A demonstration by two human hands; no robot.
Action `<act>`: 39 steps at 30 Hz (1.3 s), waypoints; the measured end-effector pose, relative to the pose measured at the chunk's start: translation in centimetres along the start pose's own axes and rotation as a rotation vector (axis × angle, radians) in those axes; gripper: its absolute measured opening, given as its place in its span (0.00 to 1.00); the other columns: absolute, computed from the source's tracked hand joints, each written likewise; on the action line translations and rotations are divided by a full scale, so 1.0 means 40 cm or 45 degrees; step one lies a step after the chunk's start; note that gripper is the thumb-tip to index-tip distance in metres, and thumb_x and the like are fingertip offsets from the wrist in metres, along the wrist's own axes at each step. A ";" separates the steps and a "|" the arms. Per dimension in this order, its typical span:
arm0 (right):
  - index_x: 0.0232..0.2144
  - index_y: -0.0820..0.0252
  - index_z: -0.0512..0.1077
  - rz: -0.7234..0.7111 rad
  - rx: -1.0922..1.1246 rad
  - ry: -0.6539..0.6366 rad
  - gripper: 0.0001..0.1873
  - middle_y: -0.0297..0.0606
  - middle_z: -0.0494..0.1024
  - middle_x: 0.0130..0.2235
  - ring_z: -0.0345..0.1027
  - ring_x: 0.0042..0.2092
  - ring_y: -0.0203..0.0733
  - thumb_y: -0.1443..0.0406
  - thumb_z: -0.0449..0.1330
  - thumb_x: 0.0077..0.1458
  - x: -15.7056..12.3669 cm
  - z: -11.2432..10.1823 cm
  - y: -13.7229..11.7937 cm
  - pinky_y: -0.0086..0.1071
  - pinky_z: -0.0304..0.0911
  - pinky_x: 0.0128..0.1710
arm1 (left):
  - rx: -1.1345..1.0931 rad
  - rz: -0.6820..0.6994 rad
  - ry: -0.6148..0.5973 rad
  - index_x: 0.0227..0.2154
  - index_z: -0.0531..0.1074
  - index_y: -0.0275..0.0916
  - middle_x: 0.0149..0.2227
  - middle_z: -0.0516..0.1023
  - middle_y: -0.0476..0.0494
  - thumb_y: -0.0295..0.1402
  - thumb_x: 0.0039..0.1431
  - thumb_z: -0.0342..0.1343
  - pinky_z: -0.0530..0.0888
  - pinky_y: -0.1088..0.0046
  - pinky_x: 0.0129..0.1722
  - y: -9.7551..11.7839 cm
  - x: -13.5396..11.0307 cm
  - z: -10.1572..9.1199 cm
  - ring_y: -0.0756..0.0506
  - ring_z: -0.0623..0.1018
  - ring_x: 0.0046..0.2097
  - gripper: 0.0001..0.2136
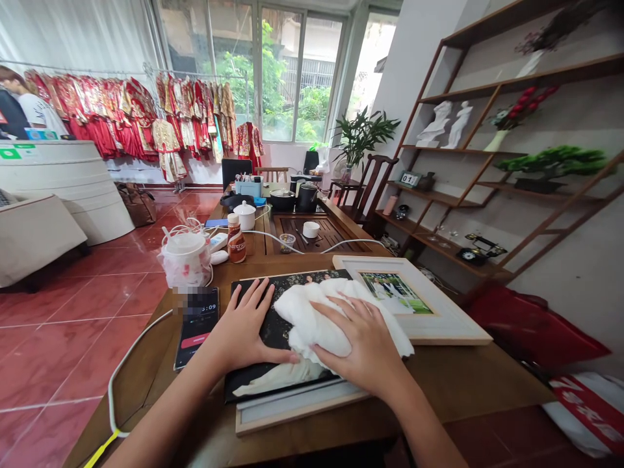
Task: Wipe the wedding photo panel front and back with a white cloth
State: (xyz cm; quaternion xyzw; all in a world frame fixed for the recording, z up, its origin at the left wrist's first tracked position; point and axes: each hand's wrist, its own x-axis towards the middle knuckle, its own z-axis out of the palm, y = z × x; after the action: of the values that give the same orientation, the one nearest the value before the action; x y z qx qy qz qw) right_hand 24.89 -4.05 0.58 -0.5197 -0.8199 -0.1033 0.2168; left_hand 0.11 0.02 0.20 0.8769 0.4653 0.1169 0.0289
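Observation:
A dark photo print lies on a pale wooden frame near the table's front edge. My left hand rests flat on the print's left part, fingers spread. My right hand presses down on a white cloth that lies bunched over the print's right part. A second framed photo in a white frame sits just right of the cloth.
A phone showing a timer lies left of the print, with a white cable trailing off the wooden table. A wrapped white pot, a small bottle and tea ware stand behind. Shelves are at right, red garments far left.

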 end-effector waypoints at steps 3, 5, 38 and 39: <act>0.56 0.44 0.65 0.015 0.026 0.019 0.31 0.39 0.70 0.55 0.58 0.57 0.56 0.49 0.59 0.51 0.037 0.010 0.013 0.51 0.52 0.54 | -0.001 0.006 0.000 0.67 0.44 0.33 0.68 0.45 0.33 0.71 0.41 0.45 0.42 0.47 0.64 0.001 0.002 -0.001 0.33 0.45 0.68 0.57; 0.56 0.45 0.65 0.018 0.037 0.031 0.30 0.40 0.70 0.55 0.59 0.57 0.56 0.49 0.59 0.51 0.052 0.014 0.017 0.51 0.52 0.54 | 0.001 0.007 0.015 0.67 0.45 0.35 0.68 0.45 0.34 0.71 0.42 0.46 0.43 0.46 0.64 0.001 0.002 0.000 0.33 0.46 0.68 0.56; 0.59 0.42 0.61 0.007 0.011 -0.001 0.33 0.37 0.67 0.58 0.56 0.59 0.56 0.49 0.59 0.52 -0.046 -0.019 -0.016 0.53 0.49 0.55 | 0.015 0.009 0.053 0.67 0.46 0.35 0.68 0.48 0.33 0.69 0.42 0.49 0.45 0.47 0.64 0.003 0.001 0.007 0.32 0.47 0.68 0.55; 0.59 0.42 0.61 0.008 0.013 -0.003 0.33 0.37 0.67 0.58 0.56 0.59 0.56 0.49 0.59 0.51 -0.048 -0.021 -0.016 0.53 0.49 0.55 | 0.019 0.013 0.046 0.66 0.46 0.34 0.68 0.48 0.32 0.69 0.42 0.49 0.45 0.46 0.64 0.003 0.001 0.006 0.32 0.47 0.68 0.56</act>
State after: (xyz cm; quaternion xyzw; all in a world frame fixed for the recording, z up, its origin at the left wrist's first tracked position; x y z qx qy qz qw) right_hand 25.23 -6.21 0.47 -0.5215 -0.8190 -0.0978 0.2186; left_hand 0.27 0.02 -0.02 0.8772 0.4622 0.1293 0.0134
